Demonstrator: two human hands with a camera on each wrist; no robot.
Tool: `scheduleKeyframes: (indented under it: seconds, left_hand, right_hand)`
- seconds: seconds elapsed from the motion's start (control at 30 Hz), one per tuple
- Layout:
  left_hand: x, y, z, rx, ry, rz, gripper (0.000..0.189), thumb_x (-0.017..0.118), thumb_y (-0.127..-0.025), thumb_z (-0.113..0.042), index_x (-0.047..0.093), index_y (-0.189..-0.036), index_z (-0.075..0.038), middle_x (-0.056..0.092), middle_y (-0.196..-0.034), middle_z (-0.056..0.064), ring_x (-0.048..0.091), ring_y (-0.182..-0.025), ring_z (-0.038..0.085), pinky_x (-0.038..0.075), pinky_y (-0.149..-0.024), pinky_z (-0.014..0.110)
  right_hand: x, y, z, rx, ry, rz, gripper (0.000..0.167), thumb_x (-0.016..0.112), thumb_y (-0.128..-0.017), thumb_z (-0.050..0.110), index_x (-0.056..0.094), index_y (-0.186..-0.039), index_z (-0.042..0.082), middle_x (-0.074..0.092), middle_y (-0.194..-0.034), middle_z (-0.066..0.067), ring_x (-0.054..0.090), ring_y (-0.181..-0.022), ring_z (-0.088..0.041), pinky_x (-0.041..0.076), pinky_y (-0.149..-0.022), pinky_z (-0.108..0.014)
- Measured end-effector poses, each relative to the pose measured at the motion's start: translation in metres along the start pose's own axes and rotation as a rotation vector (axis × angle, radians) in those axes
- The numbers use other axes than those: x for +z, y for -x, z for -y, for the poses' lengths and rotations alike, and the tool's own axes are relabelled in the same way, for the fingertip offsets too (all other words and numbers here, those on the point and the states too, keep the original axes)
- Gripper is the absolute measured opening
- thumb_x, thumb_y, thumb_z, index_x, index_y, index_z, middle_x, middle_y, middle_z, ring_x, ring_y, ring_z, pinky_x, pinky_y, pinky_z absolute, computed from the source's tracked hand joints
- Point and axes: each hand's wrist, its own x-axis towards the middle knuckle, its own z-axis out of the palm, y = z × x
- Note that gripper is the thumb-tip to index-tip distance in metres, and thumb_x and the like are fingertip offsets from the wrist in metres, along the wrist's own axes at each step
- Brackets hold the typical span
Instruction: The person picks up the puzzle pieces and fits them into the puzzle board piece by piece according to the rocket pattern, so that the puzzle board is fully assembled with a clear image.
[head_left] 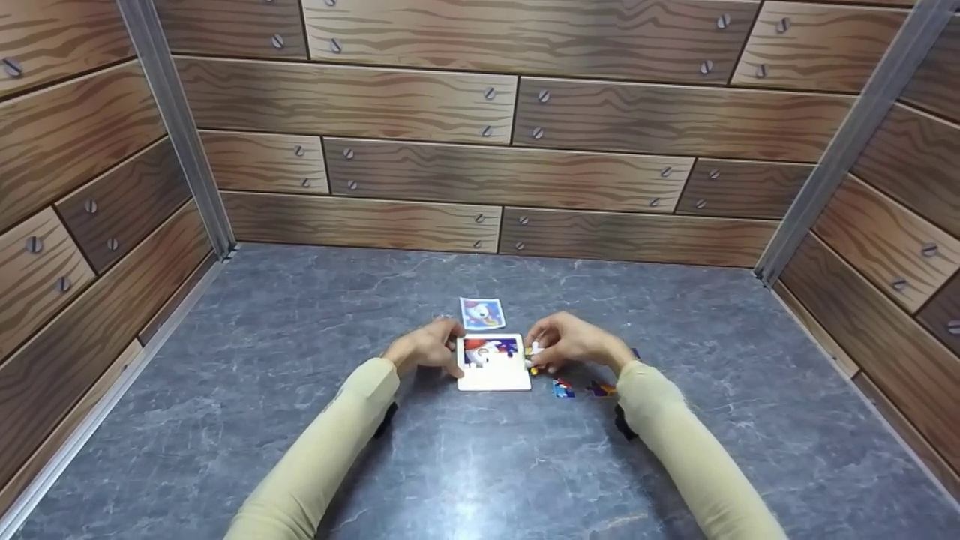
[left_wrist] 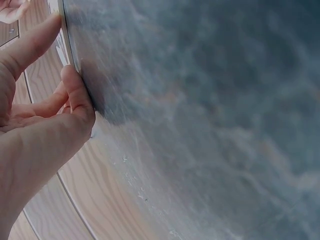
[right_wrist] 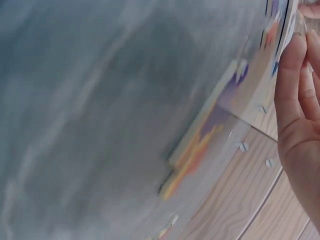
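A white-framed jigsaw puzzle tray (head_left: 495,379) lies on the table, its upper part filled with a red, white and purple picture and its lower part bare. My left hand (head_left: 433,346) grips the tray's left side, thumb near the lower corner and a finger near the upper one. In the left wrist view the thumb and curled fingers (left_wrist: 77,92) meet that edge. At the opposite side, my right hand (head_left: 568,341) pinches a puzzle piece (head_left: 534,350) with white on it, close to the tray's right rim. The fingers cover much of this piece.
Behind the tray lies a picture card (head_left: 482,313) with a similar cartoon. Loose pieces lie right of the tray: a blue and red one (head_left: 563,388) and a purple and orange one (head_left: 600,388), partly beside the right sleeve. Wood-patterned walls (head_left: 420,165) enclose the grey table.
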Motion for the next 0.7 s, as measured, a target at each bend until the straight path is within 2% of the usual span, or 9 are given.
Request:
scheduleKeyframes:
  seconds: [0.5,0.63,0.7]
  left_hand:
    - [-0.001,-0.001,0.0,0.042,-0.016,-0.013,0.06,0.085,-0.069,-0.004,0.056,-0.122,-0.002,0.053,-0.108,0.009,0.046,-0.096,0.019,0.042,-0.086,0.031]
    - [0.0,-0.001,0.0,0.021,-0.003,-0.01,0.06,0.085,-0.069,-0.004,0.056,-0.122,-0.004,0.051,-0.108,0.008,0.045,-0.096,0.018,0.04,-0.083,0.03]
    - [0.0,-0.001,0.0,0.023,-0.002,-0.008,0.06,0.085,-0.069,-0.004,0.056,-0.121,-0.004,0.051,-0.107,0.008,0.045,-0.095,0.018,0.04,-0.082,0.029]
  right_hand:
    - [0.015,-0.013,0.018,0.015,-0.187,-0.008,0.026,0.064,-0.087,-0.009,0.064,-0.112,-0.003,0.06,-0.091,-0.01,0.069,-0.074,-0.017,0.059,-0.074,-0.036]
    - [0.019,-0.017,0.022,0.007,-0.176,-0.019,0.022,0.066,-0.086,-0.007,0.065,-0.108,-0.005,0.06,-0.086,-0.007,0.067,-0.071,-0.016,0.059,-0.07,-0.034]
    - [0.021,-0.019,0.025,0.0,-0.13,-0.021,0.019,0.068,-0.086,-0.004,0.066,-0.105,-0.004,0.061,-0.08,-0.005,0.065,-0.068,-0.013,0.058,-0.065,-0.032]
